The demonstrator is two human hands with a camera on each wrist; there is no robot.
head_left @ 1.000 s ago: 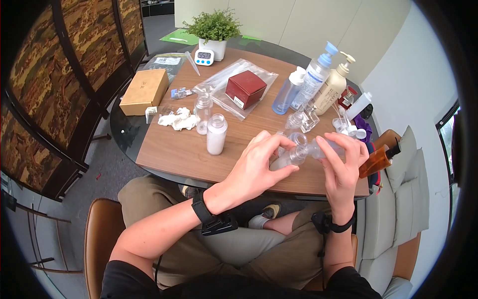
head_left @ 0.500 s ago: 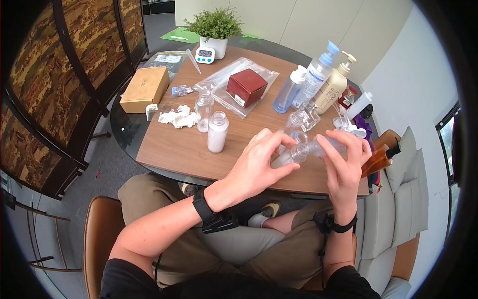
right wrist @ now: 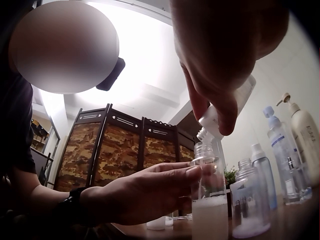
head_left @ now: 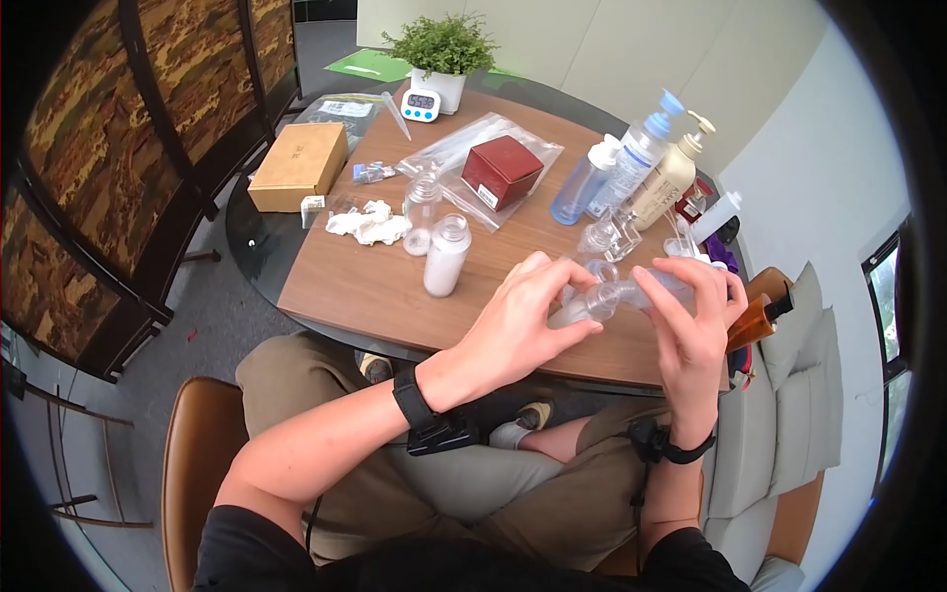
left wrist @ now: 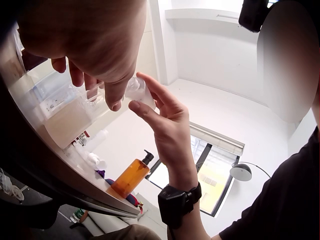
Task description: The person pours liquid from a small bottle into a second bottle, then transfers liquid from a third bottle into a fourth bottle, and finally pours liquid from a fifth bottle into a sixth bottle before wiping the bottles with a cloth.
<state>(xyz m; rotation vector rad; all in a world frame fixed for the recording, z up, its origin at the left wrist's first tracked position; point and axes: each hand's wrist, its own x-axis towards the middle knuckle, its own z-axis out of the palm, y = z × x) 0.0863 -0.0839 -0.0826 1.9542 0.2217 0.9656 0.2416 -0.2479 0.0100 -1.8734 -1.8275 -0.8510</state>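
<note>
My left hand (head_left: pixel 518 321) grips a clear plastic bottle (right wrist: pixel 209 215), upright and partly filled with cloudy liquid topped by white froth. Above it, my right hand (head_left: pixel 695 321) pinches a second, translucent bottle (right wrist: pixel 212 120) that tilts neck-down, its threaded mouth right at the lower bottle's opening. Beside the held bottle stands another clear open bottle (right wrist: pixel 250 200) with a little whitish residue at the bottom. Left of my left hand are an open bottle of milky liquid (head_left: pixel 447 266) and a nearly drained clear bottle (head_left: pixel 421 212).
Pump bottles (head_left: pixel 666 183) crowd the table's right side, near a clear glass bottle (head_left: pixel 619 237). An amber pump bottle (head_left: pixel 752 324) stands at the right edge. Toward the back lie a dark red box (head_left: pixel 501 173), crumpled tissue (head_left: pixel 370 225), a cardboard box (head_left: pixel 298 166) and a timer (head_left: pixel 420 106).
The head view has shifted slightly, so the table's things appear a little to the right. Both hands keep their hold, the tilted bottle still over the lower one.
</note>
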